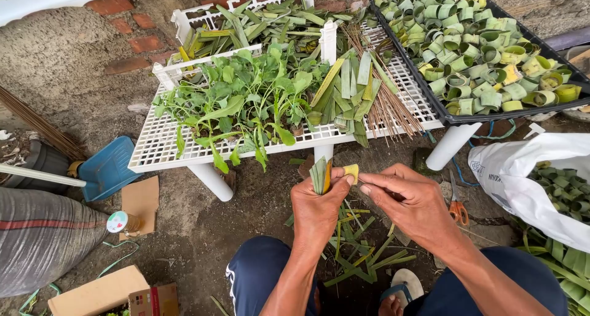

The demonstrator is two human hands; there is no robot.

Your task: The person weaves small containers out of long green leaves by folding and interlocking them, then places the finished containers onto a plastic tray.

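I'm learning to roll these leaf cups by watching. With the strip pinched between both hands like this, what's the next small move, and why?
Probably curl the leaf strip round into a ring. The right hand pinches its free yellowish end, the left hand grips a bundle of strips, and the black tray is full of rolled rings.

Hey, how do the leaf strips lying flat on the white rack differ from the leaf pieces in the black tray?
The leaf strips on the white rack lie straight and flat in a loose fan; the leaf pieces in the black tray are curled into small rings. The strips are few, while the rings crowd the tray. Both are green leaf, partly yellowed.
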